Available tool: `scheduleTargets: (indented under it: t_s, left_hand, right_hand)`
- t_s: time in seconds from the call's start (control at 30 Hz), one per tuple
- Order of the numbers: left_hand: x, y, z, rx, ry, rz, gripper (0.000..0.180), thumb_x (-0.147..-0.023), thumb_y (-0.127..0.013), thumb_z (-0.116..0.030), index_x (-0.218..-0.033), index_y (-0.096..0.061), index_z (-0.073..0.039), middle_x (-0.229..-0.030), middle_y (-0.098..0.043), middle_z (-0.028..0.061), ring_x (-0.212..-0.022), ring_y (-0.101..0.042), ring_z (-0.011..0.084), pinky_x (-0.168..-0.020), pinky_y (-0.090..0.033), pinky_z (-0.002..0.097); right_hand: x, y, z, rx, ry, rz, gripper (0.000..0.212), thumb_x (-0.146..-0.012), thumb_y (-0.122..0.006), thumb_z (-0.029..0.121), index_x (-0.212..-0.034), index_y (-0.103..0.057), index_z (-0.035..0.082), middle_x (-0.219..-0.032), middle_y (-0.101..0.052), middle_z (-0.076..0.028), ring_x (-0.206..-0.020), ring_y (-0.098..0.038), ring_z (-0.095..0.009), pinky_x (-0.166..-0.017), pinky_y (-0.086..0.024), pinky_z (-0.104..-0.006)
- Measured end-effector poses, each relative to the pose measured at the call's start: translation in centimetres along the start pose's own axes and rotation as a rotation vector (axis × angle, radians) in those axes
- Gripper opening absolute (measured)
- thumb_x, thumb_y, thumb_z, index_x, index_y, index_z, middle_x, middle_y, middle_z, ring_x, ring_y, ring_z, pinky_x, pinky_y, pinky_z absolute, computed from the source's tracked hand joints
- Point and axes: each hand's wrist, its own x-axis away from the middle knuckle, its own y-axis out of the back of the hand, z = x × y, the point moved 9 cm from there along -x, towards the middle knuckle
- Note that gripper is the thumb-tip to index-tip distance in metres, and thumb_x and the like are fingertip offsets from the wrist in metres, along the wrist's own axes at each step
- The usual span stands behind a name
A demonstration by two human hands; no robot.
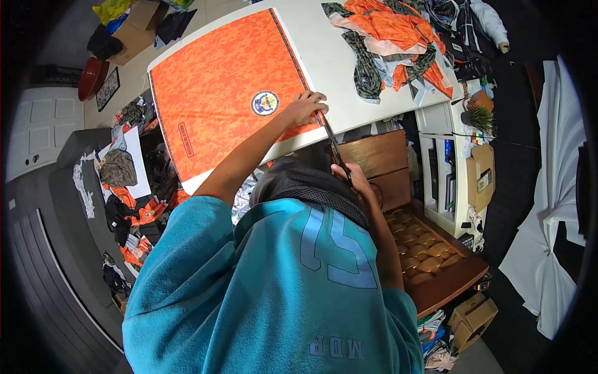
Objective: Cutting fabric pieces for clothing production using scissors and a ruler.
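A large orange camouflage-patterned fabric panel (212,81) lies spread over the white table (342,121), with a round emblem near its right side and a dark strip along its right edge. My left hand (305,108) grips the panel's near right corner at this strip, fingers bent and thumb close to them. Closed round the handles of long dark scissors (334,144) is my right hand (356,178), just off the table's near edge. The blades point up to the fabric edge beside my left fingers; whether they have cloth between them is too small to tell.
Orange and dark patterned cloth pieces (392,47) are heaped at the table's far right. A brown tufted chair (430,249) stands close on my right, by a white shelf unit (436,168). More cloth (149,212) is piled at left beside a grey sofa (68,181).
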Motion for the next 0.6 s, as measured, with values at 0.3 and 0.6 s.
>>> scheduleTargets:
  t_s: [0.3,0.6]
  left_hand:
    - [-0.1,0.4,-0.4,-0.019,0.010,0.002,0.048,-0.068,-0.073,-0.017,-0.109,-0.052,-0.025,-0.132,-0.039,-0.0008,-0.118,-0.036,0.0267,-0.094,-0.033,0.0445]
    - [1.1,1.3,0.5,-0.012,0.036,-0.293,0.054,-0.063,-0.074,-0.029,-0.111,-0.050,-0.022,-0.125,-0.042,0.0058,-0.111,-0.043,0.0303,-0.085,-0.038,0.0450]
  right_hand:
    - [-0.6,0.4,-0.7,0.066,0.017,0.004,0.044,-0.087,-0.059,0.041,-0.064,-0.053,0.004,-0.059,-0.046,0.002,-0.055,-0.041,-0.011,-0.053,-0.034,-0.0247]
    - [-0.5,0.3,0.4,-0.011,-0.046,0.029,0.043,-0.088,-0.058,0.042,-0.069,-0.056,0.003,-0.063,-0.048,0.001,-0.058,-0.042,-0.012,-0.056,-0.034,-0.0247]
